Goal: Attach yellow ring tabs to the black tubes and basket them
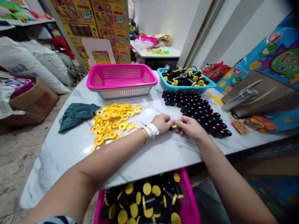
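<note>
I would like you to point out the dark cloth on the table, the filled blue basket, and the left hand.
Dark cloth (pixel 78 115), head view: middle of its folds.
Blue basket (pixel 192 90), head view: its front wall.
Left hand (pixel 160 123), head view: back of the hand.

So it's 1 cam here, worn on the person's head, looking forward and down over the white marbled tabletop (pixel 144 155). Pretty much a first-person angle: both forearms (pixel 116 154) run in from the bottom, and the left hand (pixel 161 123) and right hand (pixel 188 127) meet a bit right of centre, fairly near the lens. The tilt's steep enough to catch the lower pink basket (pixel 195 208) below the tabletop's near edge, yet the top of the frame gets the stacked yellow boxes (pixel 108 15) and white wall (pixel 163 18) farther back. Looks really wide too, stuff stretches toward the sides.
</note>
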The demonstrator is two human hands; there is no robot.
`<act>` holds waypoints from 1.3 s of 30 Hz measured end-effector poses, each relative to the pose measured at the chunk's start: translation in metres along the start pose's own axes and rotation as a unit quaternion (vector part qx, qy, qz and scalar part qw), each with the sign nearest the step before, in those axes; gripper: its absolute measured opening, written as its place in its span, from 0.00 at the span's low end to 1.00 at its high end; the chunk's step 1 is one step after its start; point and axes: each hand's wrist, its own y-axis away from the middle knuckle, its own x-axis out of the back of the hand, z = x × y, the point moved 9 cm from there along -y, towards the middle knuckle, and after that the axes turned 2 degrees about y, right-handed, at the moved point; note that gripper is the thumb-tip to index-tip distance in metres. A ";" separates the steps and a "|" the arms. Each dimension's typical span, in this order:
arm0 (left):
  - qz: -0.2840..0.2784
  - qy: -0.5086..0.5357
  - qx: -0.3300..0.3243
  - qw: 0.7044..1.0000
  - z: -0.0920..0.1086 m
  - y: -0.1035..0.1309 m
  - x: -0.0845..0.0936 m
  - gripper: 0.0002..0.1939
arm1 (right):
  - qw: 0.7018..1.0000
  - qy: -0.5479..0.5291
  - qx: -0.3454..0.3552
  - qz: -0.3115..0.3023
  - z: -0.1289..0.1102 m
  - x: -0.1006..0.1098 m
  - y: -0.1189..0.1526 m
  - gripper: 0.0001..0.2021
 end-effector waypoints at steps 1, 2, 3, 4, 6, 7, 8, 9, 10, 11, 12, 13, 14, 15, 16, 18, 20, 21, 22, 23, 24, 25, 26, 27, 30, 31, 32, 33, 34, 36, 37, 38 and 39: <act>-0.003 0.016 0.019 1.000 -0.003 -0.001 -0.001 0.19 | 1.000 -0.003 0.006 0.009 0.000 0.000 0.000 0.15; -0.001 0.028 0.033 0.999 -0.005 -0.001 -0.002 0.19 | 1.000 -0.007 0.014 0.017 0.000 0.001 0.001 0.16; 0.005 0.034 0.041 0.999 -0.005 0.000 -0.003 0.19 | 0.999 -0.012 0.020 0.022 0.000 0.000 0.001 0.16; 0.015 0.034 0.041 0.998 -0.005 0.002 -0.003 0.19 | 0.999 -0.017 0.025 0.023 0.000 -0.001 0.002 0.16; 0.048 0.019 0.027 0.998 -0.001 0.009 0.000 0.18 | 0.999 -0.023 0.032 0.030 0.001 -0.003 0.005 0.16; 0.062 0.012 0.014 0.998 0.002 0.012 0.001 0.17 | 0.998 -0.027 0.037 0.039 0.001 -0.002 0.006 0.16; 0.073 0.006 -0.002 0.997 0.005 0.015 0.002 0.16 | 0.997 -0.037 0.045 0.051 0.000 -0.001 0.009 0.15; 0.080 -0.003 -0.018 0.997 0.007 0.017 0.002 0.17 | 0.995 -0.053 0.053 0.065 0.000 0.002 0.011 0.15; 0.085 -0.014 -0.033 0.996 0.009 0.018 0.002 0.18 | 0.993 -0.070 0.061 0.075 0.000 0.005 0.014 0.14; 0.086 -0.027 -0.047 0.995 0.011 0.019 0.003 0.19 | 0.991 -0.091 0.066 0.078 0.001 0.007 0.017 0.14; 0.083 -0.038 -0.059 0.994 0.012 0.019 0.003 0.19 | 0.988 -0.117 0.067 0.073 0.002 0.009 0.020 0.14; 0.073 -0.045 -0.069 0.994 0.012 0.018 0.003 0.18 | 0.986 -0.145 0.064 0.060 0.002 0.009 0.021 0.15; 0.060 -0.046 -0.075 0.994 0.013 0.016 0.003 0.17 | 0.983 -0.170 0.058 0.042 0.003 0.009 0.023 0.15; 0.043 -0.043 -0.077 0.995 0.013 0.015 0.002 0.17 | 0.980 -0.189 0.050 0.022 0.003 0.008 0.023 0.15; 0.027 -0.037 -0.073 0.996 0.012 0.013 0.002 0.17 | 0.978 -0.203 0.041 0.004 0.003 0.007 0.023 0.15; 0.003 -0.019 -0.038 0.999 0.007 0.012 0.001 0.17 | 0.979 -0.203 0.028 -0.022 0.003 0.005 0.021 0.14; -0.026 0.018 0.011 0.999 0.002 0.013 -0.003 0.19 | 0.980 -0.192 0.025 -0.036 0.001 0.002 0.018 0.14; -0.046 0.050 0.034 0.997 0.000 0.014 -0.007 0.19 | 0.981 -0.190 0.027 -0.037 0.000 0.001 0.017 0.15; -0.065 0.088 0.059 0.992 -0.002 0.015 -0.013 0.19 | 0.980 -0.191 0.030 -0.036 -0.001 0.000 0.016 0.15; -0.083 0.132 0.086 0.984 -0.004 0.016 -0.018 0.19 | 0.980 -0.194 0.033 -0.032 -0.002 -0.001 0.016 0.14; -0.095 0.176 0.115 0.973 -0.006 0.018 -0.023 0.19 | 0.980 -0.196 0.035 -0.026 -0.002 -0.002 0.016 0.14; -0.098 0.214 0.144 0.961 -0.010 0.018 -0.027 0.19 | 0.979 -0.198 0.035 -0.022 -0.001 -0.002 0.016 0.13; -0.093 0.242 0.167 0.951 -0.013 0.018 -0.029 0.20 | 0.980 -0.198 0.034 -0.017 0.000 -0.003 0.016 0.12; -0.083 0.257 0.180 0.946 -0.016 0.017 -0.030 0.20 | 0.980 -0.198 0.033 -0.013 0.001 -0.002 0.016 0.11; -0.053 0.241 0.169 0.954 -0.020 0.010 -0.029 0.19 | 0.978 -0.203 0.037 -0.011 0.005 0.002 0.018 0.11; -0.052 0.233 0.162 0.958 -0.020 0.009 -0.029 0.18 | 0.978 -0.207 0.036 -0.019 0.007 0.004 0.019 0.12; -0.053 0.231 0.159 0.959 -0.020 0.009 -0.030 0.18 | 0.977 -0.210 0.030 -0.033 0.009 0.005 0.020 0.12; -0.056 0.237 0.160 0.957 -0.021 0.009 -0.031 0.19 | 0.976 -0.212 0.021 -0.050 0.012 0.005 0.021 0.13; -0.059 0.249 0.165 0.953 -0.021 0.010 -0.032 0.19 | 0.976 -0.209 0.010 -0.062 0.014 0.006 0.022 0.14; -0.065 0.279 0.183 0.940 -0.021 0.012 -0.035 0.19 | 0.978 -0.195 -0.004 -0.076 0.014 0.007 0.021 0.17; -0.067 0.292 0.191 0.935 -0.021 0.012 -0.036 0.19 | 0.979 -0.183 -0.009 -0.085 0.012 0.005 0.020 0.19; -0.070 0.301 0.196 0.931 -0.021 0.012 -0.037 0.18 | 0.981 -0.165 -0.012 -0.097 0.009 0.000 0.018 0.19; -0.072 0.305 0.200 0.929 -0.022 0.012 -0.037 0.19 | 0.984 -0.140 -0.015 -0.109 0.005 -0.006 0.015 0.19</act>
